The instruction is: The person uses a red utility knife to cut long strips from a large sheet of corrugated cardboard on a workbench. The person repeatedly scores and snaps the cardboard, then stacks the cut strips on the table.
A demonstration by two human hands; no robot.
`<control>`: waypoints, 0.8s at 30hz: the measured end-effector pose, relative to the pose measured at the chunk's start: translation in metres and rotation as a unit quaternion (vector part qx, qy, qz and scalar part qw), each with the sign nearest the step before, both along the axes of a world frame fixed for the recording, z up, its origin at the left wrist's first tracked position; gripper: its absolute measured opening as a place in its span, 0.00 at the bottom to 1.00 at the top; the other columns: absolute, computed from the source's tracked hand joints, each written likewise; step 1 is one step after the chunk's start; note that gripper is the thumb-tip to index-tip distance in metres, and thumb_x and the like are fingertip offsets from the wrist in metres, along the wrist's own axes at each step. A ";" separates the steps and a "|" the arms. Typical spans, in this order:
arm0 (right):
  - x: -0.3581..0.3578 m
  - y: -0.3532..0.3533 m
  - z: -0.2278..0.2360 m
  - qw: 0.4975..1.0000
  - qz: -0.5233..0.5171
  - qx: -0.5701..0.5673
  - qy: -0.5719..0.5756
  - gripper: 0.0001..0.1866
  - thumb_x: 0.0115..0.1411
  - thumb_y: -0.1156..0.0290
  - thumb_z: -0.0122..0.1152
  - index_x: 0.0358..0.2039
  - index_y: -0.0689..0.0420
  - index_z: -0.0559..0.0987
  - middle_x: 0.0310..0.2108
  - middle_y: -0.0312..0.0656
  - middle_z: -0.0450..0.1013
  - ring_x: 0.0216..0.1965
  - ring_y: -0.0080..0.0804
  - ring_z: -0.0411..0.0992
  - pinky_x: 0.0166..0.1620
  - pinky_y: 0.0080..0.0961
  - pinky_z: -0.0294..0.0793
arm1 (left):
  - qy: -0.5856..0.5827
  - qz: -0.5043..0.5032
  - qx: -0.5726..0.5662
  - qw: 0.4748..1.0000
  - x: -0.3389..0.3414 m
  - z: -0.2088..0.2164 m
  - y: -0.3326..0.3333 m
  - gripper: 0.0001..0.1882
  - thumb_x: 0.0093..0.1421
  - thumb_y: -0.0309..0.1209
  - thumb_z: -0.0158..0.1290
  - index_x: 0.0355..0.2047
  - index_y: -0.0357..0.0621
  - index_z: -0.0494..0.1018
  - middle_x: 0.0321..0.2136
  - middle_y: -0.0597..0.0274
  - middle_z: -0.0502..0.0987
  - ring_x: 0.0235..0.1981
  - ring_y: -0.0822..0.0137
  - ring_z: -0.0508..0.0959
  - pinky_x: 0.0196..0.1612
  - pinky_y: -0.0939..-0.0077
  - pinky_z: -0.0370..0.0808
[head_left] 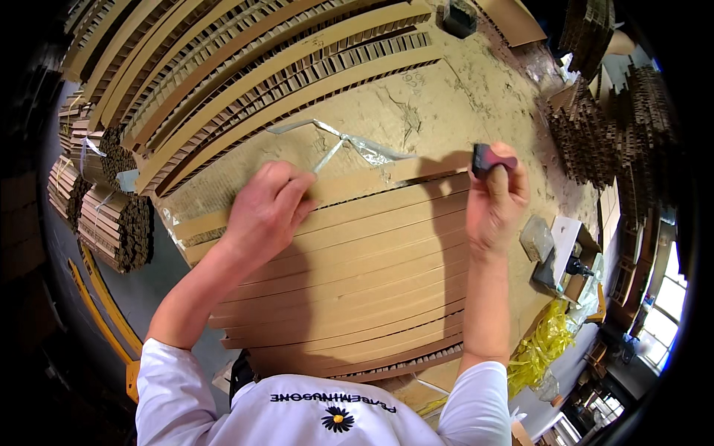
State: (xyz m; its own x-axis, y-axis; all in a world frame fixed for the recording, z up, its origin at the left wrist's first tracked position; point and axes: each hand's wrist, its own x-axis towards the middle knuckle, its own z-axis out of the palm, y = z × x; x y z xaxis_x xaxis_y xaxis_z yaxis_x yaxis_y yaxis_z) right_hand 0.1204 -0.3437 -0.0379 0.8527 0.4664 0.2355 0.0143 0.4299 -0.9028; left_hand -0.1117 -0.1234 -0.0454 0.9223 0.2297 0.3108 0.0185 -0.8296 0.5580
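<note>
My left hand [269, 207] is closed, its fingers curled over the far edge of a row of flat brown cardboard strips [372, 260]. One end of a knotted clear plastic strap [343, 138] reaches close to its fingertips; whether they grip it is hidden. In my right hand [497, 201], raised at the right end of the strips, is a small hand tool [484, 160] with a black block end and a dark red grip. Its exact kind does not show. The strips lie side by side between my forearms.
Long slatted cardboard strips [297, 67] stand in curved rows at the far left of the cardboard-covered table [461, 89]. Strapped bundles [111, 230] are stacked left. At right are a box with a black bottle [579, 267], yellow plastic [547, 338] and more cardboard stacks [584, 141].
</note>
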 end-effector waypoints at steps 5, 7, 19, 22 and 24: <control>-0.014 -0.028 0.016 0.966 0.099 -0.216 -0.107 0.09 0.54 0.85 0.68 0.36 0.60 0.83 0.42 0.40 0.75 0.41 0.27 0.73 0.44 0.24 0.75 | -0.072 0.066 0.239 0.966 0.019 0.071 0.057 0.20 0.53 0.20 0.65 0.47 0.38 0.76 0.43 0.52 0.78 0.42 0.51 0.78 0.45 0.61 0.77; -0.021 -0.021 0.007 0.941 0.137 -0.256 -0.175 0.09 0.53 0.84 0.69 0.34 0.60 0.84 0.39 0.39 0.76 0.40 0.27 0.74 0.42 0.24 0.75 | -0.146 0.183 0.308 0.922 0.037 0.104 0.071 0.18 0.55 0.19 0.63 0.47 0.39 0.77 0.44 0.50 0.79 0.42 0.51 0.79 0.48 0.62 0.78; -0.027 0.006 -0.006 0.911 0.166 -0.262 -0.273 0.04 0.53 0.73 0.73 0.31 0.52 0.87 0.32 0.35 0.79 0.37 0.34 0.77 0.41 0.30 0.76 | 0.015 0.060 -0.125 0.990 0.003 -0.011 -0.034 0.08 0.55 0.20 0.61 0.35 0.37 0.76 0.30 0.55 0.72 0.32 0.54 0.74 0.34 0.64 0.72; -0.027 0.005 -0.023 0.913 0.146 -0.237 -0.297 0.03 0.51 0.70 0.73 0.27 0.50 0.85 0.30 0.35 0.77 0.36 0.37 0.76 0.39 0.34 0.76 | 0.076 0.077 -0.097 0.989 -0.001 -0.019 -0.034 0.08 0.56 0.18 0.60 0.36 0.39 0.76 0.32 0.51 0.73 0.34 0.50 0.76 0.37 0.61 0.74; -0.026 0.013 -0.024 0.918 0.142 -0.219 -0.297 0.05 0.49 0.68 0.73 0.25 0.48 0.84 0.29 0.35 0.76 0.36 0.39 0.76 0.38 0.36 0.76 | 0.092 0.064 -0.116 0.987 -0.009 -0.016 -0.030 0.04 0.61 0.19 0.55 0.37 0.37 0.74 0.34 0.49 0.72 0.36 0.48 0.74 0.42 0.60 0.72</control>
